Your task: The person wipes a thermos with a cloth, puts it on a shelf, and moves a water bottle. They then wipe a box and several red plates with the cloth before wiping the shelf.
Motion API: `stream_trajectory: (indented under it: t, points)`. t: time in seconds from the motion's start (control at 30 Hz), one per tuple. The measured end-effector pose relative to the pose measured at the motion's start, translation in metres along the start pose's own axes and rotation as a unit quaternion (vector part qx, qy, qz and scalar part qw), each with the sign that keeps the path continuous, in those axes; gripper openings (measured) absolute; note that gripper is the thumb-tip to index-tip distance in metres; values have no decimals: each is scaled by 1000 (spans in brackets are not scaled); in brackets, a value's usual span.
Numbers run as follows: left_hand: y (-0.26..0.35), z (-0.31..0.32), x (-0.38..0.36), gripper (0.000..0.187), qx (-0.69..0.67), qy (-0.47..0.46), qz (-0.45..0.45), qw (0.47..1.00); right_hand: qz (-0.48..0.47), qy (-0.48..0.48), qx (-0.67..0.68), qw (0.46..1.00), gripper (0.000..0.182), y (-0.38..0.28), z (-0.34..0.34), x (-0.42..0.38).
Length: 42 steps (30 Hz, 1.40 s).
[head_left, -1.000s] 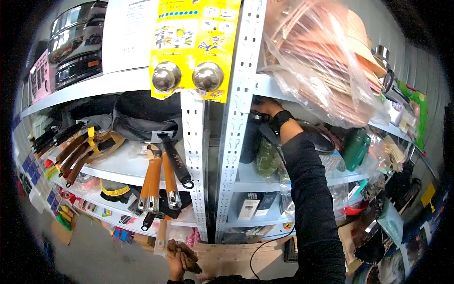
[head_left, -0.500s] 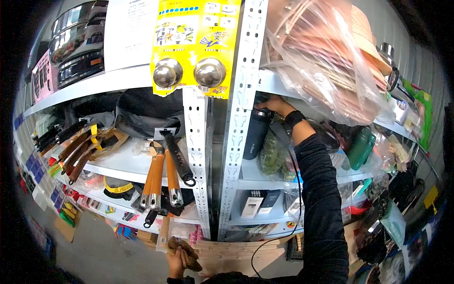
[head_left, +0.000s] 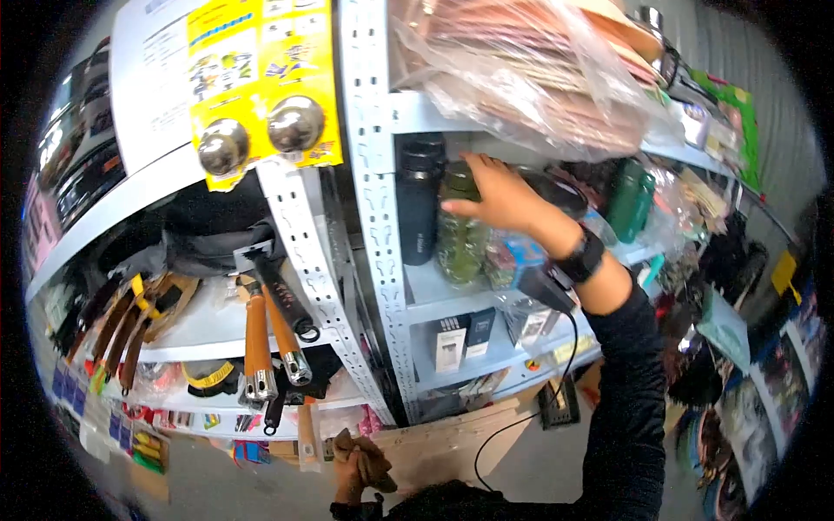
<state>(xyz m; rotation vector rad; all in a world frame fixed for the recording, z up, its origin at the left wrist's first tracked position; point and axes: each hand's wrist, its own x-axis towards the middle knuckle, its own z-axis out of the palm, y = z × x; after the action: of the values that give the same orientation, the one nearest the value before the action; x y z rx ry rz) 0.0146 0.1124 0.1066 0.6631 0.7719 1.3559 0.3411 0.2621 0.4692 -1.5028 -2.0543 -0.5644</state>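
Note:
My right hand reaches over the middle shelf on the right, thumb and fingers apart, with nothing visible in it. It is just above and beside an olive-green bottle in clear plastic. Left of that, close to the white post, a black drink bottle stands upright, apart from my hand. Low in the view, my left hand grips a bunched brown cloth. On my right wrist is a black band, with a dark device and a cable hanging near it.
Perforated white posts divide the shelving. Pan handles jut out from the left shelf. A plastic bag of pinkish hats overhangs the right shelf. A dark green bottle and small boxes sit farther along and below.
My right hand has come away from the top of the black bottle, moved right and opened. The view has swung to the right. My left hand still holds the cloth.

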Motion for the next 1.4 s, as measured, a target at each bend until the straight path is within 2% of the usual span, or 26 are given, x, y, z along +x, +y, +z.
stream_trajectory:
  t: [0.07,0.13,0.17,0.2,0.27,0.3,0.37,0.47,0.5,0.6,0.67,0.7,0.73,0.83,0.9,1.0,1.07,1.13,1.17,1.2,1.23,1.27,1.3,1.33,1.37,1.4]
  points:
    - [2,-1,12,18,73,-5,-43,996,-7,4,-13,1000,56,-15,-35,-49]
    - [-64,-72,54,23,11,-104,-104,989,40,26,12,999,42,-21,-57,-98]
    - [-75,-79,62,26,24,-121,-118,985,72,42,-16,996,36,-13,-58,-124]
    - [-86,-85,70,28,38,-137,-132,981,117,14,-34,992,33,-7,-65,-148]
    - [-77,-46,74,33,155,-110,-113,975,203,6,-50,978,32,0,-82,-187]
    - [-84,-48,84,35,125,-201,-134,962,232,1,-66,971,31,12,-90,-205]
    - [-121,-61,104,37,23,-219,-220,950,321,-19,-84,943,30,42,-102,-237]
    - [-104,7,78,39,87,-206,-149,963,387,31,-53,920,37,96,-122,-276]
    - [-106,24,70,39,107,-199,-139,964,402,53,13,914,44,118,-126,-288]
    - [-116,55,59,41,132,-182,-157,962,357,88,59,928,55,191,-117,-312]
    - [-153,46,65,42,146,-151,-140,968,369,103,116,916,57,242,-102,-311]
    - [-155,49,62,43,-15,-162,-229,960,368,97,101,919,58,254,-102,-298]
    - [-170,60,64,45,94,-126,-59,986,382,113,164,903,60,285,-90,-294]
    - [-173,101,45,47,17,-49,-82,995,326,147,152,922,66,355,-65,-262]
    - [-191,102,43,47,22,-56,-56,997,282,177,156,930,69,386,-56,-228]
    - [-178,158,22,43,60,-59,-6,996,216,243,91,941,70,421,-41,-175]
    - [-181,179,13,34,61,3,21,998,197,255,56,945,73,420,-51,-140]
    - [-189,191,9,25,53,78,46,994,243,206,49,947,75,433,-54,-112]
    - [-183,198,-2,23,42,80,40,995,225,223,28,948,78,450,-48,-100]
    - [-173,209,-13,21,31,79,34,996,245,188,39,950,80,452,-50,-91]
    - [-165,207,-18,21,74,92,20,993,251,160,10,955,73,453,-50,-87]
    - [-167,208,-19,21,52,113,41,991,258,132,-22,957,66,453,-52,-85]
    - [-172,207,-20,21,28,132,62,989,260,100,-42,959,71,471,-43,-81]
    - [-179,204,-21,22,5,150,81,985,221,88,-44,970,71,487,-33,-80]
    - [-211,148,-6,25,-81,166,18,983,256,49,-48,964,73,482,-37,-78]
    - [-210,143,-6,26,-14,164,42,986,291,9,-52,955,75,473,-43,-78]
